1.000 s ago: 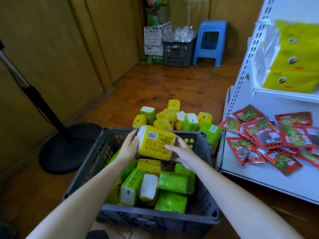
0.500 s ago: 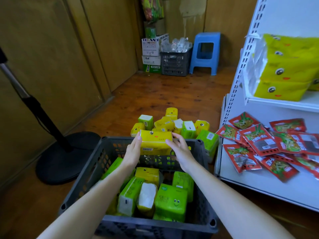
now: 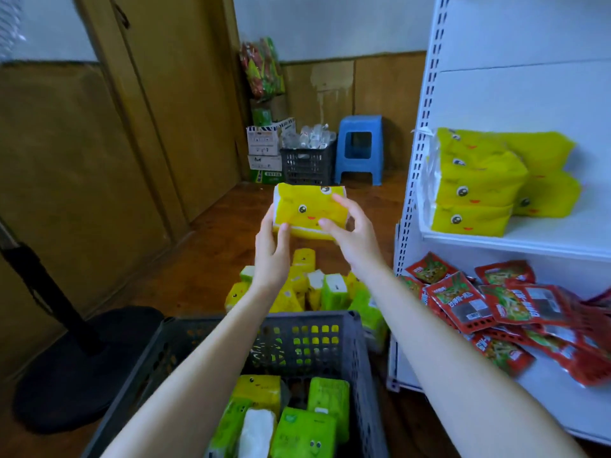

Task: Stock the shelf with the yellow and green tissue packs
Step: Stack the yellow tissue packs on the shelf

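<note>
Carry step: left hand point(image 3: 271, 251) and right hand point(image 3: 355, 238) clamp a yellow pack point(image 3: 305, 208) I'd swing onto the shelf point(image 3: 535, 246).

Small shop (stocked retail shelving point(image 3: 515, 239))

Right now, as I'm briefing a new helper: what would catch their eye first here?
A smiley-faced yellow tissue pack, held mid-frame between the left hand and right hand. At right, matching yellow packs sit stacked on the white shelf, with red snack packets strewn below them. Nearest, a grey crate holds green packs.
</note>
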Demonstrator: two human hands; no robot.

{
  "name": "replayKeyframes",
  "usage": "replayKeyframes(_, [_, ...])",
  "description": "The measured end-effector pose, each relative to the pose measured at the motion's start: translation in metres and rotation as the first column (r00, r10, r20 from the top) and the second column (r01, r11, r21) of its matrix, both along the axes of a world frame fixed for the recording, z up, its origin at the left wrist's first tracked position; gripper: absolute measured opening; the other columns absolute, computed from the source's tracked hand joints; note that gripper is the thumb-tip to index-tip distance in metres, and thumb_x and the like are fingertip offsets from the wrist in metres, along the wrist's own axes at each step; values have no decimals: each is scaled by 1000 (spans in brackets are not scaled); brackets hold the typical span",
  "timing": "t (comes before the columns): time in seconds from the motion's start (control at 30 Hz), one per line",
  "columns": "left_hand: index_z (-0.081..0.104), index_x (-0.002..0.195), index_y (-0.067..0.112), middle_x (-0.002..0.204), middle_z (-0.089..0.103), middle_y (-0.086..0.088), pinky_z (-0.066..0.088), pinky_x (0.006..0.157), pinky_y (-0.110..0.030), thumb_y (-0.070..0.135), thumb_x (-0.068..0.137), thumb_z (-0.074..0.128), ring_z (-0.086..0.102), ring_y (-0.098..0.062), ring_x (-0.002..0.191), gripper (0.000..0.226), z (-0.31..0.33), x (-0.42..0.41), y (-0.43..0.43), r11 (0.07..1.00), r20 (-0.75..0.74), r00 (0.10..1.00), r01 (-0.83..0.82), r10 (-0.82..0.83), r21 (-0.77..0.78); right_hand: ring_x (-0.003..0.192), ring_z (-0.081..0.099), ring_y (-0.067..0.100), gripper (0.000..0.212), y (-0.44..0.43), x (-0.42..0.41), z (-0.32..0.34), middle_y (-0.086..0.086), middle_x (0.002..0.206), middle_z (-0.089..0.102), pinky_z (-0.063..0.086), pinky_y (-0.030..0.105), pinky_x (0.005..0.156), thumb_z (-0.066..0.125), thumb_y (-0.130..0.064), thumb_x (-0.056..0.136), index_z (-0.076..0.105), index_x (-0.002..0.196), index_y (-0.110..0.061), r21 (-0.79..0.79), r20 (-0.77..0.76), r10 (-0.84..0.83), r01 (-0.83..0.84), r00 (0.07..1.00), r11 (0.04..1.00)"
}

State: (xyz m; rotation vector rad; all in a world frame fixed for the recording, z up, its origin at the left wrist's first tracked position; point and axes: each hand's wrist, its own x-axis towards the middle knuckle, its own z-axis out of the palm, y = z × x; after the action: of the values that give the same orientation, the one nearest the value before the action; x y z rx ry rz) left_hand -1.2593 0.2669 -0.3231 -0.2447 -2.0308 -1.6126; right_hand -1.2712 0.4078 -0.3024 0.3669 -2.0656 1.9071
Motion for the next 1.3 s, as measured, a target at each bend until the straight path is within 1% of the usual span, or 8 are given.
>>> replayKeyframes(0.1, [40,136,22,132,53,9,40,106,-37,30,94,39,48,-6,124,42,39,-15,33,997,-144,986,83,-82,5,125,37,1,52,35,-7,45,-10,136,46,31,26,108,67,-18,84,48,132,-25,-37,-109,-59,56,992,998])
replayKeyframes(0.17, [37,142,15,141,47,-3,36,109,-46,33,95,40,43,-16,131,50,62,-27,54,993,-205,972,114,-115,-15,123,40,2,51,59,-9,73,-12,131,48,32,21,106,68,-17,83,49,130,-24,-41,-191,-124,119,974,992])
replayKeyframes(0.37, [27,146,17,150,31,-2,31,108,-26,21,97,48,34,-16,136,53,118,-39,138,926,-185,940,223,-287,-304,116,55,15,47,167,-10,124,5,128,57,47,26,97,69,-9,81,50,121,-28,-213,-320,-332,274,888,938])
replayKeyframes(0.57, [29,146,21,153,30,0,21,115,-36,41,94,49,24,-19,141,60,117,-55,207,632,-84,945,143,-315,-762,116,55,22,45,283,-9,108,10,126,58,44,41,103,70,-11,78,52,113,-33,-247,-198,-541,493,817,834])
replayKeyframes(0.73, [36,141,28,149,36,3,22,113,-45,55,90,47,30,-20,137,59,95,-65,239,452,-39,982,51,-186,-891,114,55,27,47,333,-18,81,12,123,58,46,38,98,70,-7,79,54,122,-19,-140,-90,-596,582,798,801])
replayKeyframes(0.9, [41,137,30,141,44,5,22,110,-38,56,89,48,34,-18,133,56,85,-72,243,484,-118,982,-31,-150,-874,100,56,24,48,343,-39,64,20,118,58,46,22,79,69,1,78,53,122,-6,-16,-87,-587,588,805,809])
replayKeyframes(1.03, [43,136,29,140,46,5,22,108,-35,55,89,48,35,-18,132,55,83,-71,244,491,-136,979,-45,-152,-870,118,50,25,56,340,-53,48,13,130,51,41,36,99,73,-9,76,49,125,-12,119,-61,-609,612,791,782])
replayKeyframes(1.3, [45,134,28,137,48,7,20,111,-37,55,89,49,36,-17,131,53,77,-68,244,514,-185,974,-91,-134,-853,117,50,27,56,330,-64,39,9,131,52,39,31,84,73,-23,78,46,125,-11,223,-58,-732,724,678,653])
